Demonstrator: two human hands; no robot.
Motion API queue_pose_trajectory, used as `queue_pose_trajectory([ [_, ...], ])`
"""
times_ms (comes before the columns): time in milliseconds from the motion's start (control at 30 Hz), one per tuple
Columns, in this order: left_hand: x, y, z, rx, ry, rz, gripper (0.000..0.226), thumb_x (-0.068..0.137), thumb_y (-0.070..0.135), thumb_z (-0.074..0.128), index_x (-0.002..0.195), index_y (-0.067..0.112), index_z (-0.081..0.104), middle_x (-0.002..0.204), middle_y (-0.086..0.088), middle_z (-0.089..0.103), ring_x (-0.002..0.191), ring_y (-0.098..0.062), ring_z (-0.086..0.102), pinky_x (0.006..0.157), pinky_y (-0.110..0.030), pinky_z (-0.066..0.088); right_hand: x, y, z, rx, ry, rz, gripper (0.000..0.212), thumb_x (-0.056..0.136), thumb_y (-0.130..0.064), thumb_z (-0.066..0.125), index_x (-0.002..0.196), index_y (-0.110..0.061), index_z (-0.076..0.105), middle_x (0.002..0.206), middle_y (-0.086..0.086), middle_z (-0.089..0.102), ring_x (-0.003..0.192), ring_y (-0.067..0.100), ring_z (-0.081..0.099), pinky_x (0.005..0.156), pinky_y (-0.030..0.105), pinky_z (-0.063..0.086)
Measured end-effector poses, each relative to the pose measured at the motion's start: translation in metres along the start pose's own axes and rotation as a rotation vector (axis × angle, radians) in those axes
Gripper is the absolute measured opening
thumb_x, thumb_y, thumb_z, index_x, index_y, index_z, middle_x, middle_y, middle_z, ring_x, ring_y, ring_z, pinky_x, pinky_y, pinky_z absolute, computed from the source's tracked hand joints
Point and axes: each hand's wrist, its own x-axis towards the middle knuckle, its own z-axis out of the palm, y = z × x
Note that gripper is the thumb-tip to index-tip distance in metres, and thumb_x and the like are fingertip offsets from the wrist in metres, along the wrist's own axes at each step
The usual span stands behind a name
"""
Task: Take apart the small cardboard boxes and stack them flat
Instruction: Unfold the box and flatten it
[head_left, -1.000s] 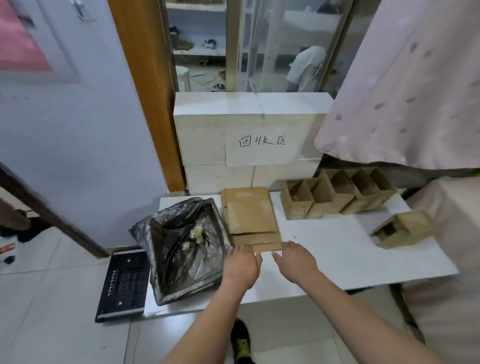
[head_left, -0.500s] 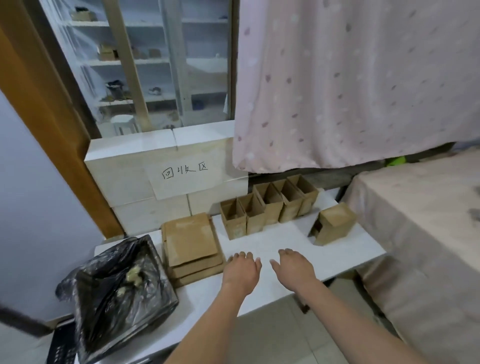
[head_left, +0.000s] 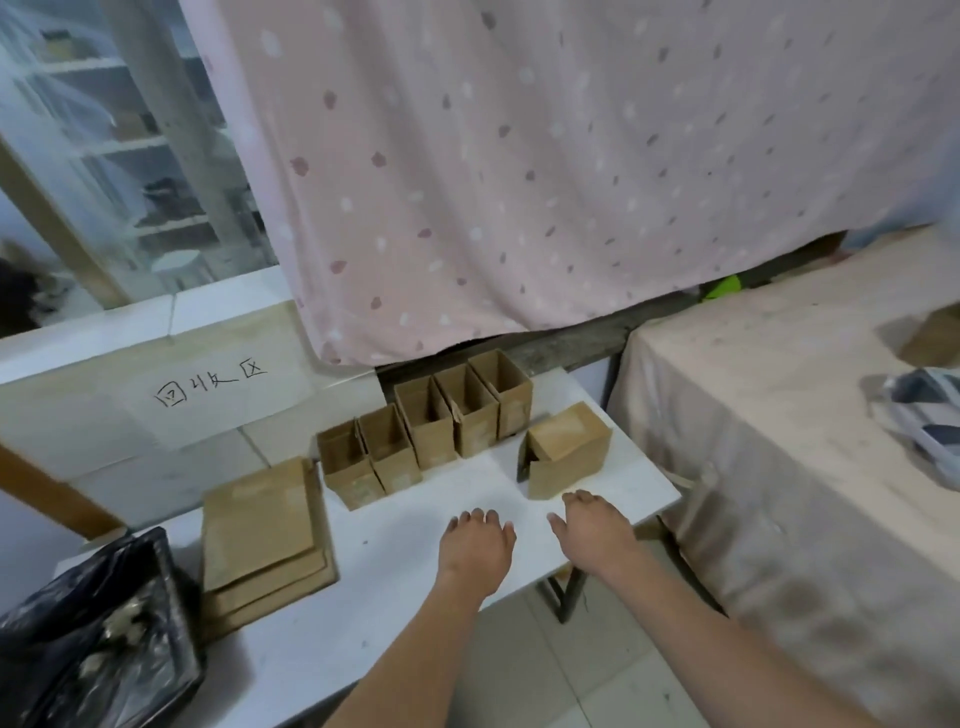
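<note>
Several small open cardboard boxes (head_left: 431, 431) stand in a row at the back of the white table (head_left: 395, 525). One more box (head_left: 569, 457) lies on its side near the table's right end. A stack of flattened cardboard (head_left: 260, 535) lies on the left part of the table. My left hand (head_left: 475, 545) hovers over the table's front, fingers relaxed, holding nothing. My right hand (head_left: 595, 527) reaches forward with loose fingers; its fingertips are just in front of the tipped box and hold nothing.
A black bin bag (head_left: 98, 644) sits at the table's left end. White blocks with a handwritten paper sign (head_left: 208, 384) stand behind the table. A pink dotted curtain (head_left: 545, 166) hangs at the back. A cloth-covered table (head_left: 789, 441) stands to the right.
My view has swung right, away from the flat stack. Both hands have moved right from the stack's front edge, and my right hand now nears the tipped box.
</note>
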Motion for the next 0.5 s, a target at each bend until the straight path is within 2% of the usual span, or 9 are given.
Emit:
queue_pose_trajectory([
  [333,0.083,0.032,-0.007,0.09,-0.015,0.071,0.047,0.107,0.037,0.022,0.132,0.01,0.051,0.131,-0.013,0.057,0.122,-0.029,0.052,0.109,-0.039,0.038,0.069,0.056,-0.011,0.027,0.004,0.02,0.047,0.103,-0.043,0.037,0.135,-0.012,0.049,0.132,0.007,0.056,0.12,0.026,0.054,0.099,0.035,0.043],
  [500,0.143,0.05,-0.016,0.114,-0.055,0.132,0.038,0.104,0.021,0.032,0.137,0.011,0.049,0.135,-0.016,0.052,0.124,-0.035,0.046,0.112,-0.046,0.033,0.118,0.078,-0.026,0.007,-0.008,0.041,0.045,0.103,-0.038,0.035,0.135,-0.008,0.048,0.133,0.009,0.054,0.121,0.029,0.052,0.099,0.036,0.041],
])
